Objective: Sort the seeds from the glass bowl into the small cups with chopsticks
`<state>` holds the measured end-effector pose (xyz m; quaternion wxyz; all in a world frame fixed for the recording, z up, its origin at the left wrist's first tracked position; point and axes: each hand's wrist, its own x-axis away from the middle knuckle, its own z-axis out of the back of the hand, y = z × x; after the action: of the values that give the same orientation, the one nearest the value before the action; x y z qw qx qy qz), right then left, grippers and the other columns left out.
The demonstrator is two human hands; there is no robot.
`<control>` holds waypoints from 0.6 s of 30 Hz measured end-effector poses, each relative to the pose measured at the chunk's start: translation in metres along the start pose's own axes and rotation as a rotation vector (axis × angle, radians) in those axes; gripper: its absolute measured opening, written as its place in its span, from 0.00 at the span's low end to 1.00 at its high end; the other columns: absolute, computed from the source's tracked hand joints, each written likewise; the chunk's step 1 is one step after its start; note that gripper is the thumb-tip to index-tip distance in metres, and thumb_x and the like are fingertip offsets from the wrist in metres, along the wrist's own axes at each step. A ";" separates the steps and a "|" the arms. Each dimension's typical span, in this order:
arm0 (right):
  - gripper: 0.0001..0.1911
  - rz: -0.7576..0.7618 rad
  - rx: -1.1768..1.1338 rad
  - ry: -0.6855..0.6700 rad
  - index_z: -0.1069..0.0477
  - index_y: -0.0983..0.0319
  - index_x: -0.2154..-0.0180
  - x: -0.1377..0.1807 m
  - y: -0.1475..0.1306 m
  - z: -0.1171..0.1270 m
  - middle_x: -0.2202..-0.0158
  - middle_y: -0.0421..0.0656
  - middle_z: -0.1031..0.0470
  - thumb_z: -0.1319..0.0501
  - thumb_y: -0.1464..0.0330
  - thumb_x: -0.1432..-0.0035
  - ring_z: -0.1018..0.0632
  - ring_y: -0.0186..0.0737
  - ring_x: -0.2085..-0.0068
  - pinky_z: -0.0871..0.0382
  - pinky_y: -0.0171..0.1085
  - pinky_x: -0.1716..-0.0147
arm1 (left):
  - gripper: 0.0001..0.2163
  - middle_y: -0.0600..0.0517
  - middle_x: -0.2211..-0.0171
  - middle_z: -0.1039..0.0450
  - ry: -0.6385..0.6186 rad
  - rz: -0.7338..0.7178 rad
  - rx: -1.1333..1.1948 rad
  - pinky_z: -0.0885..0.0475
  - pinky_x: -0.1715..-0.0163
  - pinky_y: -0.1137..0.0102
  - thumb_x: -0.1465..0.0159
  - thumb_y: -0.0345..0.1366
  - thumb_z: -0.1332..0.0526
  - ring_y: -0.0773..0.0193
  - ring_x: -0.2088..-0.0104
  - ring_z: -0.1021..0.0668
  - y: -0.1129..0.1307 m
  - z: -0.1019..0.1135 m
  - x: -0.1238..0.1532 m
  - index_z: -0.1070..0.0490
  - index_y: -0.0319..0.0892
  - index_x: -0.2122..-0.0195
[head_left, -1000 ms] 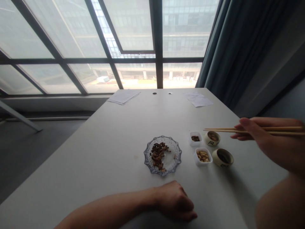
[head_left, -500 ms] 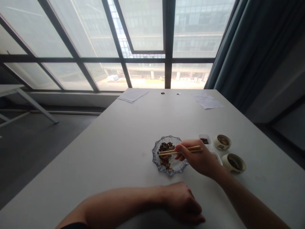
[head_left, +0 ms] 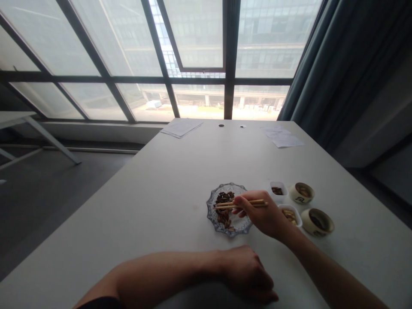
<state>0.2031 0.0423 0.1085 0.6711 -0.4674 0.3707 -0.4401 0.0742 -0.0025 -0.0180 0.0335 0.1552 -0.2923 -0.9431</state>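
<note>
My right hand (head_left: 262,214) is closed around a pair of wooden chopsticks (head_left: 254,203), held nearly level over a scalloped glass plate (head_left: 211,221). The chopstick tips reach the plate's left part, among dark, elongated seeds or nuts (head_left: 225,197); whether something is pinched between them is too small to tell. Browner pieces (head_left: 224,219) lie toward the plate's near side. In front of the plate, my left hand (head_left: 249,272) rests on the table, its fingers curled in and nothing visible in them.
Right of the plate stand a white dish with dark pieces (head_left: 277,191), another with pale pieces (head_left: 289,214), and two cream bowls, one farther (head_left: 301,194) and one nearer (head_left: 318,223). Papers lie at the table's far left (head_left: 182,128) and far right (head_left: 283,136).
My right hand has shifted slightly left relative to the plate, uncovering more of the two white dishes. The chopsticks stay over the plate. My left hand has barely moved.
</note>
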 end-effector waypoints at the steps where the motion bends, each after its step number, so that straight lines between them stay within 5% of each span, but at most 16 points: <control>1: 0.25 0.006 0.005 0.002 0.18 0.64 0.68 0.000 0.002 0.000 0.70 0.48 0.15 0.37 0.49 0.33 0.15 0.47 0.70 0.21 0.40 0.70 | 0.23 0.56 0.82 0.32 0.001 -0.001 0.006 0.43 0.80 0.71 0.32 0.44 0.35 0.69 0.79 0.32 0.000 0.000 0.000 0.42 0.44 0.81; 11: 0.28 -0.063 -0.055 0.192 0.17 0.64 0.69 -0.001 0.002 0.005 0.73 0.50 0.15 0.33 0.44 0.39 0.13 0.54 0.71 0.17 0.43 0.71 | 0.23 0.56 0.83 0.34 -0.002 -0.003 0.009 0.43 0.79 0.70 0.32 0.44 0.36 0.68 0.79 0.33 -0.002 -0.002 -0.001 0.43 0.45 0.81; 18: 0.28 -0.071 0.054 0.513 0.15 0.61 0.68 0.043 -0.061 0.077 0.71 0.51 0.15 0.29 0.42 0.46 0.13 0.53 0.72 0.14 0.42 0.72 | 0.22 0.57 0.83 0.34 0.020 -0.007 0.013 0.42 0.79 0.71 0.33 0.43 0.36 0.68 0.79 0.33 -0.001 -0.001 0.000 0.43 0.45 0.80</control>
<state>0.2725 0.0149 0.1852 0.5515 -0.3354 0.5002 -0.5772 0.0741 -0.0023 -0.0196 0.0321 0.1658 -0.2977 -0.9396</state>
